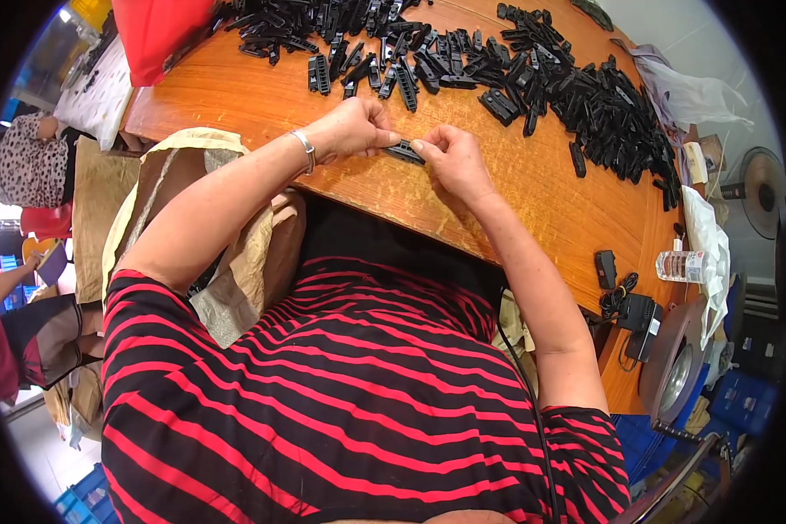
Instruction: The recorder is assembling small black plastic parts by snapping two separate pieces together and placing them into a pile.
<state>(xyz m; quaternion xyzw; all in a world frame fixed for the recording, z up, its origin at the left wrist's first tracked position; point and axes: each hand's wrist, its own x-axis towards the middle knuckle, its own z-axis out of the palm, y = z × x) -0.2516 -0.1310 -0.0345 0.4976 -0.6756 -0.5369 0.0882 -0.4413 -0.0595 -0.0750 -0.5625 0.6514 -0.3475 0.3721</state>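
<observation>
Over the near part of the wooden table [358, 188], my two hands meet at a small, slim black plastic part [403, 152]. My left hand [351, 131], with a silver bracelet at its wrist, pinches the part's left end. The right end is gripped between thumb and fingers of my right hand [456, 162]. Beyond my hands lies a long heap of similar black plastic parts [616, 113], spreading across the far side and down the right. A few loose ribbed pieces [320, 74] lie at the near edge of that heap.
At the far left stands a red bag [162, 35]. A paper sack [266, 253] hangs open by my left arm. On the right are a clear plastic bottle [679, 266], a black adapter with cable [639, 313] and a fan [754, 192]. Other people are at the left.
</observation>
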